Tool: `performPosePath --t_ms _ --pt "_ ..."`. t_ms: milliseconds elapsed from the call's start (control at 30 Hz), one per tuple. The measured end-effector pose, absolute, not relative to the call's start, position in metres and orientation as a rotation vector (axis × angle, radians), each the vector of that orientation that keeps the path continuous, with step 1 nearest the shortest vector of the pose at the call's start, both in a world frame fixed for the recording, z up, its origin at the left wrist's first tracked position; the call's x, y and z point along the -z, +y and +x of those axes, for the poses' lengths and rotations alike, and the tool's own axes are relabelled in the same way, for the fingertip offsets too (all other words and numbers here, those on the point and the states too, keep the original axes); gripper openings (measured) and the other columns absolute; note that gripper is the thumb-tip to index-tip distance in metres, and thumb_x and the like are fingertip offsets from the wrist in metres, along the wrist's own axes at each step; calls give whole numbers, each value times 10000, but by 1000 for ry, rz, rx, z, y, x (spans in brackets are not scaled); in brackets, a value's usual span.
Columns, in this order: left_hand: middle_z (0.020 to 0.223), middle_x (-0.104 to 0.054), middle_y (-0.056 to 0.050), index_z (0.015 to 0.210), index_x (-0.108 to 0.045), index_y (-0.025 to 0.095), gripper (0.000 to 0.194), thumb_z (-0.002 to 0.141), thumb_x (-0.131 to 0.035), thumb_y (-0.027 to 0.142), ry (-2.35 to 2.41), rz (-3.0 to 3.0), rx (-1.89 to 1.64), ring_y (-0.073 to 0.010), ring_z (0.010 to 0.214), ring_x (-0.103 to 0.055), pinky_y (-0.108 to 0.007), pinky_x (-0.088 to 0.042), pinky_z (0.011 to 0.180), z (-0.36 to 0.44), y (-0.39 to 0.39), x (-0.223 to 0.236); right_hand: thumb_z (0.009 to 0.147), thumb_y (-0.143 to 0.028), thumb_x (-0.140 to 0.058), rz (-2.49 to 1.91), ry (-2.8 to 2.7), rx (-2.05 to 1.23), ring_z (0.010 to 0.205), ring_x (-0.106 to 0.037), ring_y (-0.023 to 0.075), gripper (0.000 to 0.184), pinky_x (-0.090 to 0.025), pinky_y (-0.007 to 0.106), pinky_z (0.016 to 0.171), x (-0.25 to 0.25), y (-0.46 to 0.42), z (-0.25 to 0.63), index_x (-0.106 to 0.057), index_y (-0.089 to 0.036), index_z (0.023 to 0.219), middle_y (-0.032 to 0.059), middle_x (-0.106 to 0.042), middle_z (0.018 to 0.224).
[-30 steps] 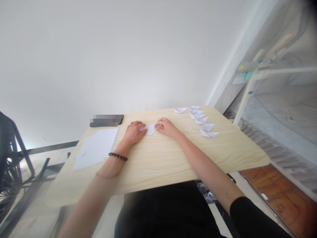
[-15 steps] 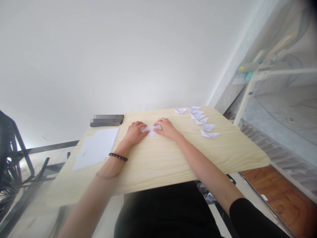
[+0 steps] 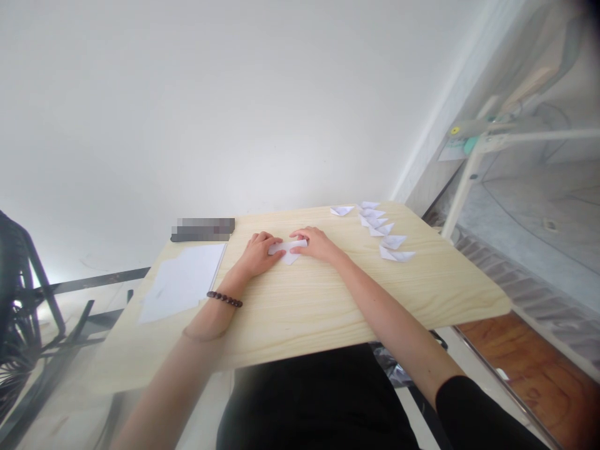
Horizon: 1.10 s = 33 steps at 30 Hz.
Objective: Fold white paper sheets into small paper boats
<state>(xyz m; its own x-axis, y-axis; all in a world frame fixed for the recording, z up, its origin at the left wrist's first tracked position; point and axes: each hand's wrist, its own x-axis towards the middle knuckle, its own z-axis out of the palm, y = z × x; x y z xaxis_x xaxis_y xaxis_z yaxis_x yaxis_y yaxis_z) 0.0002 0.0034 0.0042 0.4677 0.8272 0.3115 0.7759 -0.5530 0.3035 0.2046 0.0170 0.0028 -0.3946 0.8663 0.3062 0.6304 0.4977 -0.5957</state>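
Observation:
A small folded piece of white paper (image 3: pixel 291 248) lies between my hands near the middle of the table, with a pointed flap toward me. My left hand (image 3: pixel 259 253) pinches its left end, thumb along the near side. At the right end, my right hand (image 3: pixel 315 244) has its thumb on the paper and its fingers curled over the far side. Several folded paper boats (image 3: pixel 374 222) stand in a staggered line to the right, and one more paper boat (image 3: pixel 342 211) sits apart by the back edge.
Loose white sheets (image 3: pixel 182 278) lie on the left of the wooden table (image 3: pixel 300 312), below a dark blurred-out object (image 3: pixel 202 229) at the back edge. A white wall rises behind. A white metal frame (image 3: pixel 469 181) stands off to the right, dark chair parts (image 3: pixel 28 275) to the left.
The paper's upper part has gone from a spread, winged shape to a narrower straight band. My hands have shifted only slightly, and the boats and sheets stay where they were.

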Motion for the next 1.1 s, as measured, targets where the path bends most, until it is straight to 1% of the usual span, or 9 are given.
performPosePath --t_ms 100,200,300,400,500,600,733,900,1100 --pt "979 -511 -84 1067 -563 211 396 767 -456 445 1408 2587 -669 -228 941 -456 -397 -344 859 0 4 -3 671 -315 -612 -1152 -2104 -665 705 -504 104 317 -378 238 669 0 18 207 -612 -214 972 6 -590 799" --pt "978 -521 -81 1030 -576 198 354 771 -462 410 1352 2586 -704 -219 951 -462 -384 -338 882 0 4 -4 694 -277 -575 -1061 -2036 -808 633 -497 83 296 -383 212 607 2 19 209 -607 -182 972 -7 -573 726" --pt "1012 -536 -88 1033 -567 179 349 768 -470 386 1294 2557 -745 -223 980 -465 -380 -332 900 0 4 -5 667 -287 -595 -999 -1945 -836 632 -497 83 292 -390 210 601 2 18 209 -619 -161 929 -7 -566 717" --pt "1071 -539 -99 1113 -506 158 435 750 -497 396 1275 2422 -824 -229 1008 -468 -382 -343 898 0 3 -7 657 -322 -604 -980 -1849 -823 627 -494 87 281 -396 221 606 -1 16 204 -624 -158 884 -4 -577 713" --pt "1038 -561 -90 1144 -467 155 508 714 -539 417 1249 2149 -887 -206 916 -527 -353 -410 817 -1 1 -10 656 -346 -604 -948 -1769 -802 644 -498 93 269 -406 233 630 -4 14 198 -618 -160 850 5 -591 733" --pt "928 -592 -66 1114 -482 149 536 672 -583 433 1183 1915 -940 -176 779 -565 -308 -450 698 0 -2 -14 652 -351 -604 -948 -1678 -871 662 -512 95 316 -416 225 615 -5 13 194 -589 -164 906 15 -585 792" --pt "919 -598 -60 1072 -510 149 521 644 -613 427 1147 1776 -1047 -164 772 -567 -277 -448 676 4 -4 -17 614 -350 -635 -950 -1711 -1008 708 -532 108 422 -425 221 604 -2 15 194 -551 -170 986 31 -583 903" --pt "904 -601 -61 1064 -519 143 519 634 -619 417 1181 1791 -1031 -159 735 -558 -265 -441 642 6 -5 -18 620 -335 -621 -988 -1792 -912 674 -507 101 355 -398 212 587 -3 13 195 -580 -165 929 13 -591 848" --pt "830 -609 -47 1052 -535 137 546 610 -629 443 1267 1809 -1014 -137 635 -532 -237 -411 563 10 -10 -23 623 -342 -611 -949 -1788 -903 621 -489 85 346 -384 199 552 -9 7 189 -572 -154 911 8 -586 813"
